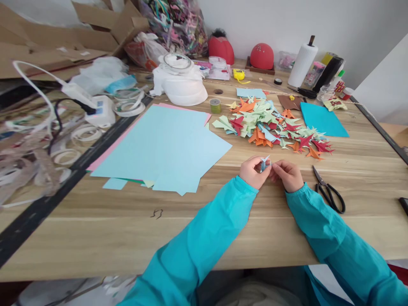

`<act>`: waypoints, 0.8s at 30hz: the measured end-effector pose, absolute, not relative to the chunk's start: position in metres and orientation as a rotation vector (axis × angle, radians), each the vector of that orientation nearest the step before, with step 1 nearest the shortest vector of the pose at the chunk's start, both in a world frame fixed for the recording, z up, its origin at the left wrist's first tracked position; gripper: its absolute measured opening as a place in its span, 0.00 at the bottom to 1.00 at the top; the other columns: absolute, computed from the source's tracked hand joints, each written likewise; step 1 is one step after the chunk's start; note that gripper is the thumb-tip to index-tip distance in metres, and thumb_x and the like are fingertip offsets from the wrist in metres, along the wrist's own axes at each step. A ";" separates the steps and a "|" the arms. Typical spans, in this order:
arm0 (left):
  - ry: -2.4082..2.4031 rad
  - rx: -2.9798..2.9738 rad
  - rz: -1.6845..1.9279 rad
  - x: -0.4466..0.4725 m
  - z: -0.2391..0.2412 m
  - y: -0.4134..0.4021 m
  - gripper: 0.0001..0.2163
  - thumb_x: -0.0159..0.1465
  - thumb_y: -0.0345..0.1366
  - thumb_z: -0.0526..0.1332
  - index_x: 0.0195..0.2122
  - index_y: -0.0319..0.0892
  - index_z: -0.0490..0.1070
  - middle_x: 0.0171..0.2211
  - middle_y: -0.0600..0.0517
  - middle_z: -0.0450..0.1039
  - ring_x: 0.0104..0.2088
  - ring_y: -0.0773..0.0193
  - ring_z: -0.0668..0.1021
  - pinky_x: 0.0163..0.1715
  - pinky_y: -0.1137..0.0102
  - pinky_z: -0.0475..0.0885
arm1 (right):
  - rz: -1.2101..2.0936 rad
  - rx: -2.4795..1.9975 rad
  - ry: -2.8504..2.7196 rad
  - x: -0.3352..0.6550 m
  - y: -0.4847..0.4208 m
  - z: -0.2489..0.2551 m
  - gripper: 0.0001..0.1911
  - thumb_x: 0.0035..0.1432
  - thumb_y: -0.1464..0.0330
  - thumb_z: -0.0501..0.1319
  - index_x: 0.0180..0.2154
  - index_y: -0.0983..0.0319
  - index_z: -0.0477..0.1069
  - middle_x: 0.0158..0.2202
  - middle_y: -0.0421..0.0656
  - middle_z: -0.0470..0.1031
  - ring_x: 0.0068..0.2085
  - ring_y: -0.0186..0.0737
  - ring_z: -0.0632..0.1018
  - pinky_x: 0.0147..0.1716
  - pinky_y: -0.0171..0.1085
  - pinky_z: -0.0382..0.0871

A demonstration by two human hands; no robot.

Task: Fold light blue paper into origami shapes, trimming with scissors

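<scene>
A small light-blue folded paper piece [264, 163] sits between my two hands just above the wooden table [204, 221]. My left hand [253, 171] is closed around its left side with pinched fingers. My right hand [288, 175] pinches its right side. Both arms wear teal sleeves. Beyond my hands lies a heap of folded paper figures [270, 125] in green, orange, red and light blue. Black scissors [328, 190] lie on the table just right of my right hand.
Large light-blue sheets over pink ones [162, 146] lie to the left. A darker blue sheet [321, 119] is at the right. A white round container [180, 83], a thread spool [215, 105], a paper-towel roll [302, 63], tape rolls [129, 106] and cardboard boxes crowd the back and left.
</scene>
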State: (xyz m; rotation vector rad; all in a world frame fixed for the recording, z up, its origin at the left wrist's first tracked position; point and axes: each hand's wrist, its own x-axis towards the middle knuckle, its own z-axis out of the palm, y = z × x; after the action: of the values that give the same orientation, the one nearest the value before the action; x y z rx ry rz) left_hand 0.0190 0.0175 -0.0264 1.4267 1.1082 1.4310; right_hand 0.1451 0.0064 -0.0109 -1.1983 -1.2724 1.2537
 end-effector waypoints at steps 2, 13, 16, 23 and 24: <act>1.099 1.444 1.433 0.019 -0.028 0.017 0.06 0.48 0.30 0.62 0.29 0.40 0.72 0.29 0.51 0.73 0.28 0.69 0.74 0.26 0.76 0.69 | 1.229 -1.212 -1.291 0.146 0.006 -0.011 0.15 0.46 0.57 0.62 0.23 0.63 0.67 0.17 0.38 0.71 0.16 0.30 0.70 0.16 0.31 0.64; 1.150 1.345 1.437 0.019 -0.024 0.018 0.06 0.48 0.31 0.62 0.29 0.39 0.72 0.28 0.50 0.74 0.27 0.69 0.74 0.26 0.75 0.69 | 1.300 -1.213 -1.199 0.148 0.008 -0.012 0.17 0.46 0.56 0.61 0.22 0.64 0.67 0.17 0.39 0.71 0.16 0.29 0.69 0.15 0.30 0.63; 1.151 1.356 1.434 0.019 -0.024 0.018 0.07 0.48 0.31 0.62 0.29 0.39 0.72 0.29 0.50 0.74 0.27 0.69 0.74 0.26 0.75 0.69 | 1.319 -1.217 -1.169 0.148 0.008 -0.012 0.17 0.46 0.55 0.61 0.24 0.64 0.68 0.18 0.39 0.71 0.16 0.30 0.69 0.15 0.30 0.63; 1.106 1.464 1.412 0.019 -0.029 0.017 0.07 0.48 0.30 0.62 0.30 0.40 0.72 0.29 0.51 0.74 0.29 0.68 0.75 0.27 0.75 0.70 | 1.252 -1.207 -1.275 0.145 0.007 -0.010 0.16 0.43 0.56 0.63 0.24 0.63 0.68 0.17 0.38 0.71 0.16 0.30 0.69 0.16 0.31 0.64; 1.108 1.473 1.411 0.018 -0.029 0.017 0.07 0.49 0.30 0.62 0.30 0.40 0.72 0.29 0.51 0.74 0.29 0.68 0.75 0.27 0.75 0.70 | 1.245 -1.205 -1.283 0.145 0.007 -0.010 0.16 0.43 0.56 0.63 0.24 0.63 0.67 0.17 0.38 0.71 0.16 0.30 0.69 0.16 0.31 0.64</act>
State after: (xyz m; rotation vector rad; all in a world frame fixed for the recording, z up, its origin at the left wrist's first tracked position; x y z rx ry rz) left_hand 0.0185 0.0168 -0.0288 1.4733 1.1082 1.4114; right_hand 0.1449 0.0068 -0.0104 -1.2050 -1.2826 1.2452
